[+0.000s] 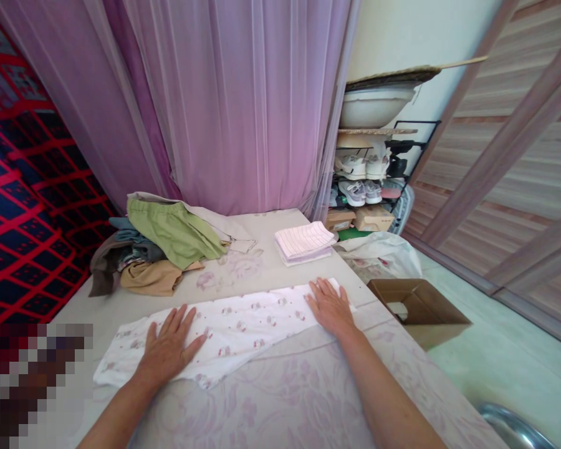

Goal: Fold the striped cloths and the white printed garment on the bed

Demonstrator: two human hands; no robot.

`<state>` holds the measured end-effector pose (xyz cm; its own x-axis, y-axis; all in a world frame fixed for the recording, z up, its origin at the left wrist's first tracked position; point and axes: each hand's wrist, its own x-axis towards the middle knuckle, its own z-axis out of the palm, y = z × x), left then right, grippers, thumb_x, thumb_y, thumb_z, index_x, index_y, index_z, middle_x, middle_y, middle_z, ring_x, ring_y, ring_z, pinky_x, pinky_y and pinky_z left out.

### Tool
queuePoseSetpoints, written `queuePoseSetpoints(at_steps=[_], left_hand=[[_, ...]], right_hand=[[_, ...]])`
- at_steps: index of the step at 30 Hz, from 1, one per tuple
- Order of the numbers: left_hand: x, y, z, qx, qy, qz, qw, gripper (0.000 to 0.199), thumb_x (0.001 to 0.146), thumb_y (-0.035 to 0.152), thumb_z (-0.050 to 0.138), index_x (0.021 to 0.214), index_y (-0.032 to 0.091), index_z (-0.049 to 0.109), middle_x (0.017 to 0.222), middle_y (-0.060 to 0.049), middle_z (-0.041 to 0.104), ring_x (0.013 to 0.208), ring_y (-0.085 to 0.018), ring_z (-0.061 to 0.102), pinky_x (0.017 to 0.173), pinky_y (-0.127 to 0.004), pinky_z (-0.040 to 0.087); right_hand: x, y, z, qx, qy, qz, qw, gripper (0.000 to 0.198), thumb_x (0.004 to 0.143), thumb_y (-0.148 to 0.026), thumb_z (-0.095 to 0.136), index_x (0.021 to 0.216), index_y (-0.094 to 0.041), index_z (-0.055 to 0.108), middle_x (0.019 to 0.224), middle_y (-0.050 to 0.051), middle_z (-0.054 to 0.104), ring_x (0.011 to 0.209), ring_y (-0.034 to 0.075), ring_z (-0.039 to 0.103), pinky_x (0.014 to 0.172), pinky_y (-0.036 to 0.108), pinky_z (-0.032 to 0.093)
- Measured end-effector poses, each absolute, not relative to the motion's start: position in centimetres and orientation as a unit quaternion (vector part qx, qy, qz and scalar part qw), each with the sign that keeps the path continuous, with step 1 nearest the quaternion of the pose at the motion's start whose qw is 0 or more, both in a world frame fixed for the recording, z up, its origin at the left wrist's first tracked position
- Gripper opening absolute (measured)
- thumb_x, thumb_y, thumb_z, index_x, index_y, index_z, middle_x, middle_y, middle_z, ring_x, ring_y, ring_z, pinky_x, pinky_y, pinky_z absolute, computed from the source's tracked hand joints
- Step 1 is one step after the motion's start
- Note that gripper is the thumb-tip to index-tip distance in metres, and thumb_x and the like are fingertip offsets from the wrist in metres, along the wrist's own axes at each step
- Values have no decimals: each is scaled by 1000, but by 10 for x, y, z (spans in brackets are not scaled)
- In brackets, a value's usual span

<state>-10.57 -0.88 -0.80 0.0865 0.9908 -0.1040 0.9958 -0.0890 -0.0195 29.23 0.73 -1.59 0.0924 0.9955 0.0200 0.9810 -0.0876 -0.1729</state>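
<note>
A pair of white pants with a small red-and-grey print lies flat, legs together, across the bed. My left hand rests on its wider left part, palm down with the fingers spread. Over the narrow right end, my right hand also lies flat, fingers stretched out. Neither hand grips the cloth. Beyond the pants sits a folded stack of pink striped cloth. Farther left is a loose heap of clothes with green shorts on top and a tan garment below.
Purple curtains hang behind the bed. Off its right edge stand an open cardboard box and a white plastic bag on the floor. A shoe rack holds several shoes. A metal basin shows at lower right.
</note>
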Motion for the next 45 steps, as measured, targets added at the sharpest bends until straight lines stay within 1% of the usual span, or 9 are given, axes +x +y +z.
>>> queuePoseSetpoints(at_steps=[5, 10, 12, 15, 23, 34, 38, 42, 45], left_hand=[[-104, -8, 1, 723, 687, -60, 49, 71, 87, 56, 37, 148, 21, 33, 157, -9, 22, 144, -31, 19, 112, -60, 16], [-66, -5, 15, 737, 674, -39, 28, 59, 92, 45, 34, 142, 15, 44, 155, -11, 28, 143, -30, 24, 113, -56, 19], [-36, -4, 17, 784, 619, -4, 40, 55, 93, 43, 34, 140, 17, 45, 153, -9, 33, 142, -28, 27, 114, -54, 20], [11, -2, 16, 847, 526, 28, 63, 52, 94, 47, 35, 140, 23, 46, 152, -6, 35, 142, -27, 26, 116, -53, 19], [80, 12, 7, 887, 451, -1, 96, 64, 92, 57, 37, 145, 20, 36, 156, -10, 26, 145, -29, 18, 116, -53, 15], [92, 16, -26, 911, 405, 75, 12, 67, 93, 61, 31, 143, 18, 39, 152, -10, 35, 141, -30, 28, 115, -54, 23], [90, 18, -35, 916, 386, 107, -17, 66, 94, 58, 32, 143, 15, 40, 151, -12, 37, 141, -27, 30, 114, -47, 28], [90, 18, -40, 916, 378, 129, -29, 65, 94, 57, 34, 143, 15, 39, 150, -12, 38, 140, -25, 31, 114, -44, 31], [91, 17, -40, 916, 378, 134, -24, 65, 94, 57, 34, 143, 15, 40, 149, -12, 39, 140, -26, 32, 113, -45, 31]], right_hand=[[310, 8, -13, -786, -601, -24, 143, 43, 96, -28, 32, 131, -16, 55, 136, 11, 55, 123, 22, 49, 101, 38, 33], [333, 5, -3, -838, -529, -42, 125, 33, 92, -33, 42, 108, -19, 68, 106, 10, 68, 100, 26, 59, 79, 35, 40], [336, 4, -1, -841, -525, -32, 122, 31, 91, -36, 44, 101, -20, 70, 101, 9, 69, 97, 26, 60, 76, 34, 39], [336, 4, 1, -848, -516, -27, 117, 33, 89, -40, 49, 105, -19, 68, 101, 10, 68, 97, 26, 59, 75, 34, 39], [335, 6, -1, -852, -509, -24, 120, 30, 86, -43, 52, 97, -20, 68, 99, 10, 66, 99, 26, 57, 75, 35, 36], [337, 11, -9, -835, -517, -15, 187, 21, 85, -34, 58, 98, -22, 69, 101, 7, 67, 97, 23, 56, 77, 32, 33], [337, 12, -7, -836, -514, 5, 190, 18, 84, -32, 57, 90, -21, 69, 98, 6, 67, 95, 22, 56, 77, 31, 33], [335, 12, -6, -841, -509, 0, 182, 25, 85, -36, 56, 98, -20, 68, 101, 7, 66, 98, 23, 55, 79, 33, 33], [332, 12, -5, -848, -504, -8, 166, 24, 85, -36, 54, 95, -19, 69, 101, 8, 66, 99, 24, 54, 79, 33, 33]])
